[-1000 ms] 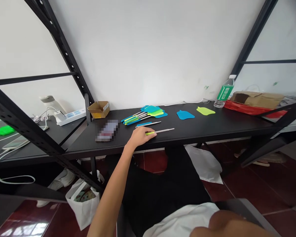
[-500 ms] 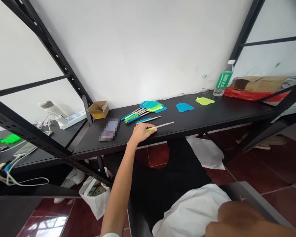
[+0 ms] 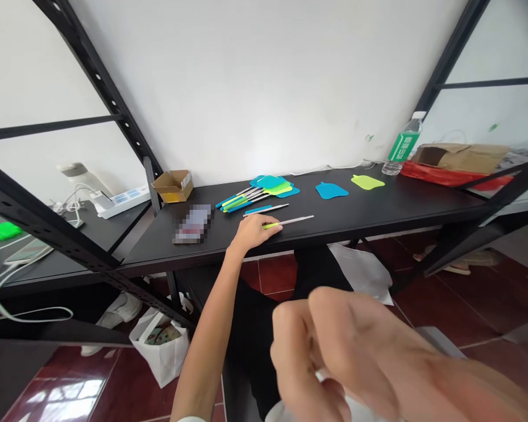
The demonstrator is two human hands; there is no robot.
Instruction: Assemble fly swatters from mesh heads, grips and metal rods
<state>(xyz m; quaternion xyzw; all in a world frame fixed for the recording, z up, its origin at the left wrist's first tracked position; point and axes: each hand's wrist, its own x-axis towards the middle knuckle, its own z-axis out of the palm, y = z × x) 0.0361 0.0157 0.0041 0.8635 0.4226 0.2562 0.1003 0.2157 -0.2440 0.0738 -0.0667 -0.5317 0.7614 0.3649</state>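
On the near edge of the dark shelf, my left hand (image 3: pixel 254 232) is closed around the yellow-green grip of a fly swatter handle (image 3: pixel 297 220), whose thin metal rod points right. Just behind it lies a blue-gripped handle (image 3: pixel 259 210) beside another metal rod. A pile of fly swatters (image 3: pixel 278 186) with blue and green heads rests farther back. To the right are a loose blue swatter head (image 3: pixel 331 190) and a loose yellow-green head (image 3: pixel 368 182). My right hand (image 3: pixel 334 346) is large and close to the camera, fingers curled; anything inside them is hidden.
A small open cardboard box (image 3: pixel 173 186) and a pixelated phone (image 3: pixel 193 224) are on the shelf's left part. At the right end stands a water bottle (image 3: pixel 405 144). Black metal posts (image 3: pixel 77 234) frame both sides, and a white bag (image 3: pixel 161 346) sits on the floor.
My right hand has risen from the lower right corner toward the middle in front of my lap. My left hand still holds the handle in nearly the same place; the view has shifted slightly.
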